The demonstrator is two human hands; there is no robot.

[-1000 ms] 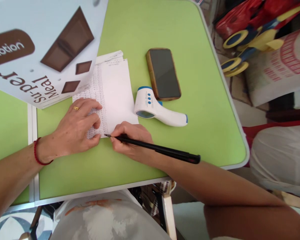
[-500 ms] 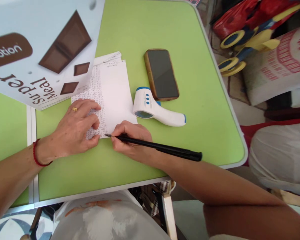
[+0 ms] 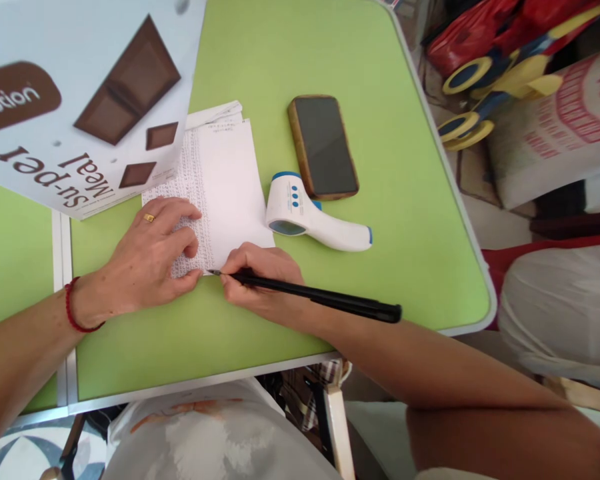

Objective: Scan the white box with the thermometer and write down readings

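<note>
A sheet of white paper [image 3: 230,193] lies on the green table, its left part covered in small rows of handwriting too fine to read. My left hand [image 3: 163,250] rests on the written part, fingers bent and apart, holding nothing. Between the thumb and fingers of my right hand [image 3: 263,273] is a slim black pen [image 3: 320,292]. Its tip meets the paper near the bottom edge, just right of my left thumb. Beside the sheet lies a white and blue infrared thermometer [image 3: 307,217], touching or close to a smartphone [image 3: 325,147] in a brown case.
A large box [image 3: 130,140] printed with chocolate pieces stands at the left, partly over the paper's top left. The green table [image 3: 380,80] has a metal edge. Beyond it on the right are yellow and blue handles [image 3: 473,73] and a printed sack [image 3: 555,127].
The pen tip and my right hand have shifted very slightly left. My left thumb has stretched a little towards the pen tip. The objects on the table have stayed put.
</note>
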